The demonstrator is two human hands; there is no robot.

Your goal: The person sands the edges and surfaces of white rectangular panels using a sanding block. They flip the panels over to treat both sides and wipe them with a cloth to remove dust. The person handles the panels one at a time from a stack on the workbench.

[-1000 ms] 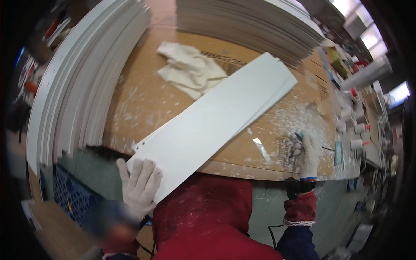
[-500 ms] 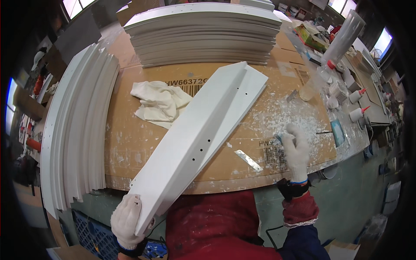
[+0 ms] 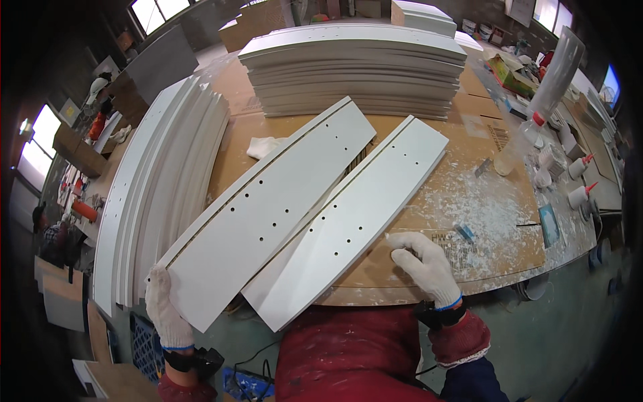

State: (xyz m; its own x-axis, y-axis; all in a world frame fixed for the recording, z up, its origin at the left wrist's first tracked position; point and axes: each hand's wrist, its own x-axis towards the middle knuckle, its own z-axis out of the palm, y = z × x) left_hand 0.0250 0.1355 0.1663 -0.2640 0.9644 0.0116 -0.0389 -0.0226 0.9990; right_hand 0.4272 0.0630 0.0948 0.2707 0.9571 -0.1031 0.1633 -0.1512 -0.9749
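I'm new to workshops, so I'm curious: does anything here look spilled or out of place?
Yes: white flakes litter the right of the cardboard, odd beside the neat stack behind. The cloth also looks misplaced, partly hidden by the left board.

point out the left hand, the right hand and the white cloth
Left hand point(image 3: 167, 309): head view, middle of the hand
Right hand point(image 3: 429, 269): head view, middle of the hand
White cloth point(image 3: 262, 147): head view, middle of its uncovered part

White gloves point(image 3: 429, 271), black wristbands point(image 3: 439, 313), red apron point(image 3: 348, 352)
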